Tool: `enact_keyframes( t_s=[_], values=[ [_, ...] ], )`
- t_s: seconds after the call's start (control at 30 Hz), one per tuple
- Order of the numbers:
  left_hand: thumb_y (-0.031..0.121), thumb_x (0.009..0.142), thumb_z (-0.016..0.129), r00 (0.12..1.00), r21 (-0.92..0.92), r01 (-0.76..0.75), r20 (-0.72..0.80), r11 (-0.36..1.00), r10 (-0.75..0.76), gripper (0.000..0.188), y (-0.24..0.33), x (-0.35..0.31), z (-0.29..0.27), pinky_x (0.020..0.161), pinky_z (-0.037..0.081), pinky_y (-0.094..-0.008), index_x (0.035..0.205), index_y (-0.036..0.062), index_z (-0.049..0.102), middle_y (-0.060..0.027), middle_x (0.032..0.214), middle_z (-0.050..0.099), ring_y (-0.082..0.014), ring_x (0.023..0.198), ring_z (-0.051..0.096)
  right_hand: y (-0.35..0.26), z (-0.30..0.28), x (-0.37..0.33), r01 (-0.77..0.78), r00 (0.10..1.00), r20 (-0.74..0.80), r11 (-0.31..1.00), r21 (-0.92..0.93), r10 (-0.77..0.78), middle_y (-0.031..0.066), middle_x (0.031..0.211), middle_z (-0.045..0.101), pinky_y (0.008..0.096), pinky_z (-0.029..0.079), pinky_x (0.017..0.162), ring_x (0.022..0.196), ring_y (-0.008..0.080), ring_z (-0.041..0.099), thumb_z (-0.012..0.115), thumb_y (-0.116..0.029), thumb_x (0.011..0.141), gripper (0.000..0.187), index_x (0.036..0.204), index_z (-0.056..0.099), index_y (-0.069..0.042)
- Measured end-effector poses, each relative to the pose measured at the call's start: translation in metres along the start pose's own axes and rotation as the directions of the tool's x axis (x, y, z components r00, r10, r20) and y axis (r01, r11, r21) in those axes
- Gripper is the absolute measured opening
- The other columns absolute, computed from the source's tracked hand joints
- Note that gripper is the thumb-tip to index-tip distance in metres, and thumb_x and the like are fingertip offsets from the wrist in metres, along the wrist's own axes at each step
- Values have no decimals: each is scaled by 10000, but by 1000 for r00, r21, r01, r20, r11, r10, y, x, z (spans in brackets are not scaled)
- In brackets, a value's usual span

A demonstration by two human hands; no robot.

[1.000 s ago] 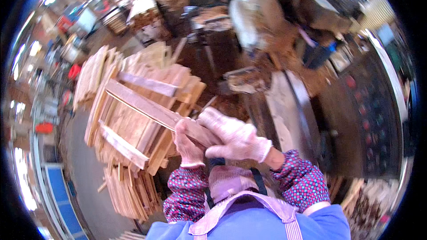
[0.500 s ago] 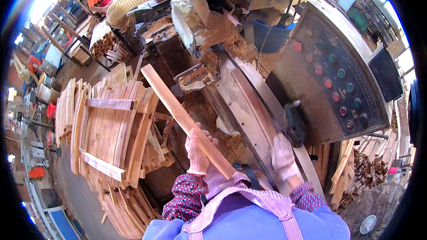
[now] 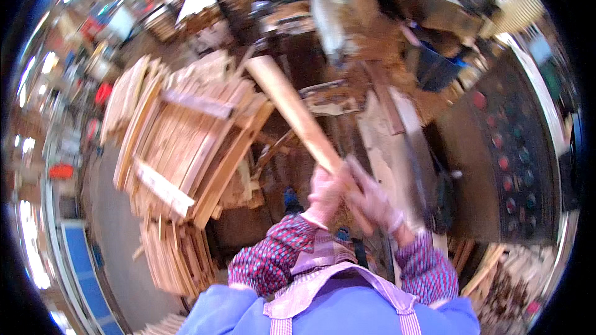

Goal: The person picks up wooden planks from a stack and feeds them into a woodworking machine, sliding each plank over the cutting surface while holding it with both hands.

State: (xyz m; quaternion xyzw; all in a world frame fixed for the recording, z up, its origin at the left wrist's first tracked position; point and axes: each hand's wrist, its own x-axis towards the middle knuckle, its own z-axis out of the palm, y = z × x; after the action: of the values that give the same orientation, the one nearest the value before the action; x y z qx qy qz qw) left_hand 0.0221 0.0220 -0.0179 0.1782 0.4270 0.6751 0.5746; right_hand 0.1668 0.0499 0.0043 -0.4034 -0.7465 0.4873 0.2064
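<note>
Plank (image 3: 292, 108): one long pale wooden board, held at its near end by both hands. It runs up and to the left from the hands, its far end above the stack and near the machine. The picture is motion-blurred, so edges are soft.

Left hand (image 3: 324, 193): gloved in a pale work glove, closed around the near end of the plank from the left side. Sleeve is a red and blue pattern.

Right hand (image 3: 374, 201): gloved likewise, wrapped on the plank just beside the left hand, slightly nearer the body. Blur hides the exact lie of the fingers, but the hand is plainly closed on the wood.

Stack (image 3: 186, 142): many similar boards piled on the person's left, lying roughly parallel, with a few short cross pieces laid over them. A lower pile of thinner strips (image 3: 174, 254) sits nearer the body, at the foot of the stack.

Machine (image 3: 397, 149): a woodworking machine ahead and to the right of the hands, with a long pale bed, heavily coated in sawdust (image 3: 379, 43).

Panel (image 3: 509, 149): dark control panel on the right with round coloured buttons.

Apron (image 3: 335, 301): blue garment with striped straps, at the lower edge.

Floor (image 3: 112, 229): grey, left of the stack.
</note>
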Motion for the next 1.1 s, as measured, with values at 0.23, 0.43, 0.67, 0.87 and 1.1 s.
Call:
enact_keyframes(
  t_s=[0.23,0.43,0.67,0.87,1.1],
  values=[
    [295,769,738,946,947,-317,320,55,-56,583,208,60,-48,981,462,-399,1234,1,545,-232,1193,601,-348,1146,575,12,-3,-144,-575,793,-462,737,-356,396,289,1302,526,423,442,990,1203,357,552,660,-151,758,772,1460,357,-40],
    [431,753,771,830,842,349,-74,-412,553,928,389,192,-320,1151,293,-387,1434,-44,359,-252,1451,415,-354,1367,382,95,10,-210,-689,702,-669,470,-552,243,208,1451,440,379,360,1108,1329,342,445,645,-136,844,715,1487,339,-70],
    [458,632,827,707,451,696,-566,-559,424,1216,459,226,-418,1179,225,-455,1537,46,127,-196,1574,209,-342,1467,185,154,-37,-93,-615,784,-603,49,-787,146,217,1533,310,413,205,1189,1427,354,278,464,-223,986,584,1495,279,-6],
    [317,549,887,803,726,596,-525,-343,282,1145,474,248,-515,1105,379,-390,1481,31,287,-219,1429,443,-337,1335,432,152,-100,75,-563,820,-547,57,-825,170,202,1560,260,430,190,1190,1441,343,250,379,-234,1019,543,1502,261,-15],
    [417,609,834,756,669,646,-629,-367,184,980,436,196,-401,1073,412,-366,1359,-66,427,-242,1361,513,-320,1277,507,124,-106,187,-521,849,-525,251,-816,57,197,1537,311,438,244,1168,1418,365,290,464,-134,960,566,1494,302,-41]
  ],
)
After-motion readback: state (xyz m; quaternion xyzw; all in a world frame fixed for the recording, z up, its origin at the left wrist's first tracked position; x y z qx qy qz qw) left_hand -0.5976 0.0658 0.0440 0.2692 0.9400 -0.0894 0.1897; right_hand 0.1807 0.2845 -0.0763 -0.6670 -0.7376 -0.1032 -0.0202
